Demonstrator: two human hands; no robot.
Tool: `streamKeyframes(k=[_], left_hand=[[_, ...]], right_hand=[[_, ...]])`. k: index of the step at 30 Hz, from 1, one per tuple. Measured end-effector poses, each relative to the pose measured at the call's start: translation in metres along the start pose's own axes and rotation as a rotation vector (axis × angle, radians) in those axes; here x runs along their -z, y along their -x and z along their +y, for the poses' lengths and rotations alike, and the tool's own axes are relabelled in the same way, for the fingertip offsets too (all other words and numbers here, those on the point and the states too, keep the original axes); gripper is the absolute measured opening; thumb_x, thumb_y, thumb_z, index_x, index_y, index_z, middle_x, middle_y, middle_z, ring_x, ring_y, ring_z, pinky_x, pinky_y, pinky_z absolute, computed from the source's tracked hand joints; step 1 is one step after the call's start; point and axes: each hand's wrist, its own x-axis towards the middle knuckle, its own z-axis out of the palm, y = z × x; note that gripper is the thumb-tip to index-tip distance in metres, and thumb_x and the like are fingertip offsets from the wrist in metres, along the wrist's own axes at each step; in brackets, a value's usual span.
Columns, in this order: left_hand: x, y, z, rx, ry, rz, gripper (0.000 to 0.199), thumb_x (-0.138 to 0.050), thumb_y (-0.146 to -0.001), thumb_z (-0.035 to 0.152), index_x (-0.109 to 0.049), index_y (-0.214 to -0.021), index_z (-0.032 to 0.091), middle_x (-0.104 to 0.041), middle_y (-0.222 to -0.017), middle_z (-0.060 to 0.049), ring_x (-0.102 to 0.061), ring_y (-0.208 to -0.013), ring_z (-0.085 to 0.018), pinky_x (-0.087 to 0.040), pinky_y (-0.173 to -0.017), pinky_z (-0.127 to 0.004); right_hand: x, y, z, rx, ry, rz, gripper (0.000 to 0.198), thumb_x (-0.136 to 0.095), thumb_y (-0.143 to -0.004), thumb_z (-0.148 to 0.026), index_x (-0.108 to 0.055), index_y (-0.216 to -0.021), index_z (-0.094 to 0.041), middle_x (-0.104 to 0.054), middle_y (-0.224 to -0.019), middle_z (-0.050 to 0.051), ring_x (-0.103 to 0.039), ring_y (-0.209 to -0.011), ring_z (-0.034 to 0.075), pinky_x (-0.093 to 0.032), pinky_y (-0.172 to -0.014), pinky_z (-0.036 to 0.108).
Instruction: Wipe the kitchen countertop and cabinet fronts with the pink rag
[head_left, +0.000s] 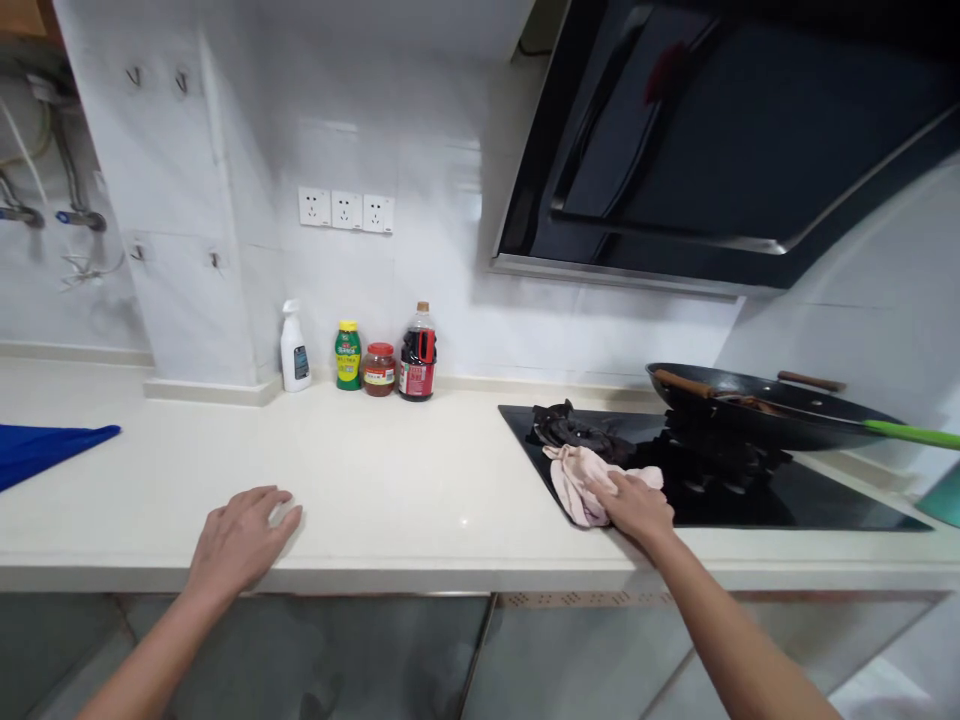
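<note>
My right hand (pixel 639 506) presses on a crumpled pale pink cloth (pixel 576 482), its fingers over the cloth's right side. The cloth lies on the front left part of the black glass gas stove (pixel 757 508), just in front of the left burner (pixel 577 432). On the white countertop (pixel 390 490), near its front edge, my left hand (pixel 244 532) rests with nothing in it. Its fingers are a little bent and the thumb stands apart.
A black wok (pixel 810 425) with a green-handled utensil (pixel 911 433) sits on the stove's right side, under the range hood (pixel 697 150). Along the wall stand a spray bottle (pixel 295 350), a green bottle (pixel 348 358), a red-lidded jar (pixel 379 372) and a dark sauce bottle (pixel 418 360). Blue material (pixel 45 448) lies left.
</note>
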Motion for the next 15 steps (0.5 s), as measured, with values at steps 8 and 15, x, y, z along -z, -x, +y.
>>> streamKeyframes(k=[8, 15], left_hand=[[-0.004, 0.001, -0.005, -0.051, -0.009, 0.042, 0.056, -0.037, -0.089, 0.056, -0.072, -0.12, 0.026, -0.064, -0.141, -0.01, -0.053, -0.136, -0.031, -0.04, -0.11, -0.05], [-0.015, 0.004, -0.014, -0.088, 0.014, 0.132, 0.048, -0.044, -0.087, 0.057, -0.076, -0.112, 0.031, -0.069, -0.134, -0.005, -0.059, -0.13, -0.031, -0.046, -0.105, -0.049]], right_hand=[[-0.031, 0.001, -0.095, 0.486, 0.067, -0.141, 0.031, -0.057, -0.086, -0.042, -0.065, -0.106, -0.02, -0.07, -0.11, 0.01, -0.061, -0.107, 0.027, -0.039, -0.092, 0.035], [-0.076, -0.102, -0.144, 0.387, 0.076, -0.13, 0.052, -0.047, -0.094, -0.047, -0.058, -0.131, -0.012, -0.063, -0.131, 0.019, -0.059, -0.118, 0.034, -0.04, -0.098, 0.042]])
